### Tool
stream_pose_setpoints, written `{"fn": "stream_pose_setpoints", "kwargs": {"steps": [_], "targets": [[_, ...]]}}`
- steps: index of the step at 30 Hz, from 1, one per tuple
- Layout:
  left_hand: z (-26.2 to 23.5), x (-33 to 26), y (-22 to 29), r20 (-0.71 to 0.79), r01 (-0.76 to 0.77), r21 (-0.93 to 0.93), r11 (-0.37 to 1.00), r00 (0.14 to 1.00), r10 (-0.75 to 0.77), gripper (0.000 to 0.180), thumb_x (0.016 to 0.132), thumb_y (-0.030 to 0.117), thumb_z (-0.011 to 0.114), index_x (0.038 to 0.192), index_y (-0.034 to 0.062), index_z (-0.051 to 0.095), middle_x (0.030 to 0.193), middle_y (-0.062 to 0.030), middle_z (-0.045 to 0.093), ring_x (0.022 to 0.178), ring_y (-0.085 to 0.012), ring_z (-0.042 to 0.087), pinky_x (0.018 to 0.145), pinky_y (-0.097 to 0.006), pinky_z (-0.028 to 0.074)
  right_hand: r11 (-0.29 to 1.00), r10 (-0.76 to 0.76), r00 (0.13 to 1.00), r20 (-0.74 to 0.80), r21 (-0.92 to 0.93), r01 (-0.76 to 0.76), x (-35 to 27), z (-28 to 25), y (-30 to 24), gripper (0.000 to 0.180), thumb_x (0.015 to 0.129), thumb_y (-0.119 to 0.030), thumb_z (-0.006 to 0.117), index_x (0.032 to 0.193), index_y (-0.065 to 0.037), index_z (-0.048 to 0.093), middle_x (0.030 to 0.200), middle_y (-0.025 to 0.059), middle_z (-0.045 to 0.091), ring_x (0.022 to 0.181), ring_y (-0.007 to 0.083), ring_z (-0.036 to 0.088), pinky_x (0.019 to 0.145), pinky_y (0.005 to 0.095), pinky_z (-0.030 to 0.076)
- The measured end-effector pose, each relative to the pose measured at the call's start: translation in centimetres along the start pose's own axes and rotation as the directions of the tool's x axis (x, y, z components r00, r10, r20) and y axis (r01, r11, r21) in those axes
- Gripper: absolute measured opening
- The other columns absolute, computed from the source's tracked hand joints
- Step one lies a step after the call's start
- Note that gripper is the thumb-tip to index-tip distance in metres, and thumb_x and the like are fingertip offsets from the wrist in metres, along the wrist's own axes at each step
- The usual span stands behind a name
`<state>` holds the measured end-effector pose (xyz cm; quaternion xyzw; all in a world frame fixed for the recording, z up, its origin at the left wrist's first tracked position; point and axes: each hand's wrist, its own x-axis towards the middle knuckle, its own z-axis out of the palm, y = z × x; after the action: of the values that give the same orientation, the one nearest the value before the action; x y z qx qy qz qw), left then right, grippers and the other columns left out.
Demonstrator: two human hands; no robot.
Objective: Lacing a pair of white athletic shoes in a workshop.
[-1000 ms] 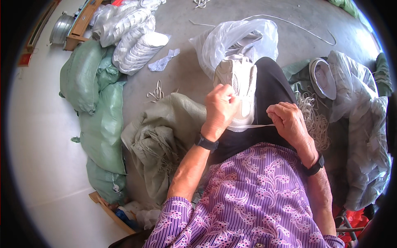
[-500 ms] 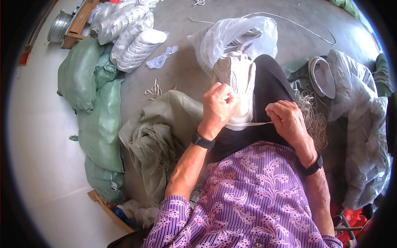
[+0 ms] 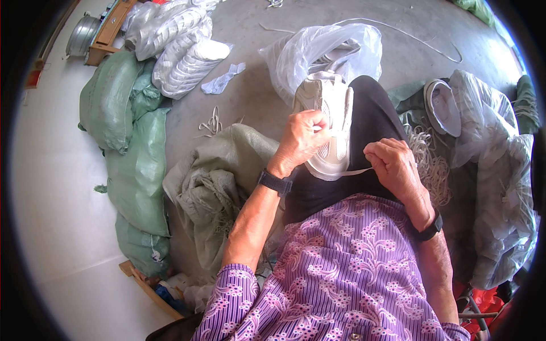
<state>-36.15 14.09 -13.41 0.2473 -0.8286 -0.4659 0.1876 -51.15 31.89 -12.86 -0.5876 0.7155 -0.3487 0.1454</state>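
Observation:
A whitish sports shoe [image 3: 339, 136] rests on my dark-trousered leg, its rounded toe toward me. Over the shoe's lacing area, my left hand [image 3: 304, 136] is closed in a pinch, and a small white bit of lace shows at its fingertips. My right hand [image 3: 393, 165], closed too, grips a flat white shoelace [image 3: 358, 171] to the right of the toe. This lace stretches from the right fingers to the shoe's near end. Where it runs on the shoe is partly hidden.
A clear plastic bag [image 3: 364, 48] with shoes lies beyond my knee. Loose laces [image 3: 435, 170] hang in a bundle at right, near another shoe [image 3: 442, 108] and plastic wrapping [image 3: 483, 108]. Green sacks [image 3: 136, 170] line the left; a crumpled sack [image 3: 210, 182] lies nearer. Wrapped shoes [image 3: 187, 62] are stacked far left.
My left hand has shifted slightly and turned over the shoe, its wrist moving left. The lace near the toe hangs less straight. My right hand has hardly moved.

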Motion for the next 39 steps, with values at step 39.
{"fn": "stream_pose_setpoints", "kwargs": {"steps": [39], "targets": [[2.8, -1.7, -1.4, -0.415, 0.128, -0.062, 0.99, 0.899, -0.142, 0.013, 0.078, 0.011, 0.071, 0.081, 0.0006, 0.064, 0.074, -0.0042, 0.055, 0.063, -0.0098, 0.051, 0.058, -0.026, 0.045, 0.999, 0.037, 0.998, 0.051, 0.017, -0.038, 5.5, 2.5, 0.3, 0.009, 0.081, -0.013, 0.061, 0.086, -0.007, 0.065, 0.082, 0.0098, 0.062, 0.078, 0.0308, 0.063, 0.068, 0.039, 0.05]]}}
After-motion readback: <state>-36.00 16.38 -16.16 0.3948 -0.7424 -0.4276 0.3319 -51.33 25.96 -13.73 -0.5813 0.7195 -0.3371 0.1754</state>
